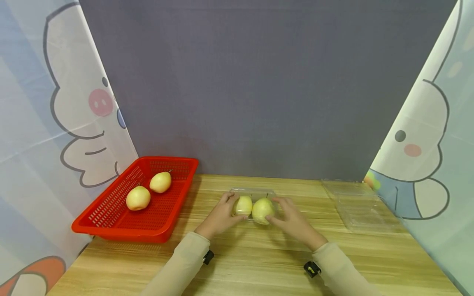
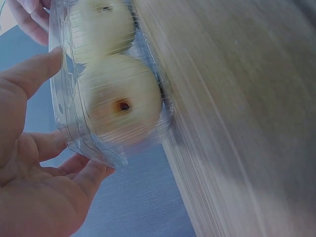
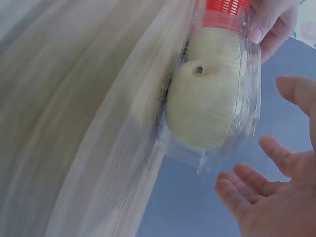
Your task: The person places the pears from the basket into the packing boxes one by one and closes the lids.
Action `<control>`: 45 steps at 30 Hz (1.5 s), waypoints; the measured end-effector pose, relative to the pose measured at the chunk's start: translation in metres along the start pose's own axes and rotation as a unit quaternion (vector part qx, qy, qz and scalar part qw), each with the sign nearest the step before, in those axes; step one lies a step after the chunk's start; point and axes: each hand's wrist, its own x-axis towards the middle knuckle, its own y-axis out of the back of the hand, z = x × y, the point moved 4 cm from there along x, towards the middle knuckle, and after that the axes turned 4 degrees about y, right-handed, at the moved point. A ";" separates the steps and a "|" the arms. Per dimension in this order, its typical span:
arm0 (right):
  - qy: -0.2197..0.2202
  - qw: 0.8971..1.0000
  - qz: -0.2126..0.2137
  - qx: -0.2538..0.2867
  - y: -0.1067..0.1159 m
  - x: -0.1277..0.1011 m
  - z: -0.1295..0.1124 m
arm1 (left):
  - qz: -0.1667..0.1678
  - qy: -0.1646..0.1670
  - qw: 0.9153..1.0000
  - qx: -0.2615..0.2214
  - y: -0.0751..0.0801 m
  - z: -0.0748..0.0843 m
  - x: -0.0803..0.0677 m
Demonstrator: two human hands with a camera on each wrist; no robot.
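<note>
Ribbed clear plastic clamshell (image 1: 255,195), two round pale pears (image 1: 262,210), hands (image 1: 221,216) flanking

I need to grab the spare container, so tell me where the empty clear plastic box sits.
In the head view, the empty clear box lies on the wooden table at its far right, right of the right hand, beside the cartoon curtain.
</note>
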 end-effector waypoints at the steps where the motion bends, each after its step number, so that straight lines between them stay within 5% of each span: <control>1: 0.008 1.000 0.003 -0.005 -0.001 0.001 -0.001 | 0.000 0.001 1.000 0.000 0.000 0.000 0.000; 7: 0.044 0.998 0.022 -0.035 -0.007 0.005 -0.008 | -0.002 0.003 1.000 -0.007 0.001 0.002 -0.002; 25: 0.025 0.997 0.011 -0.076 -0.016 0.011 -0.009 | -0.007 0.009 1.000 -0.012 0.001 0.002 -0.001; 45: -0.016 0.999 0.003 -0.039 -0.015 0.017 -0.009 | -0.012 0.021 1.000 -0.010 0.001 0.000 0.000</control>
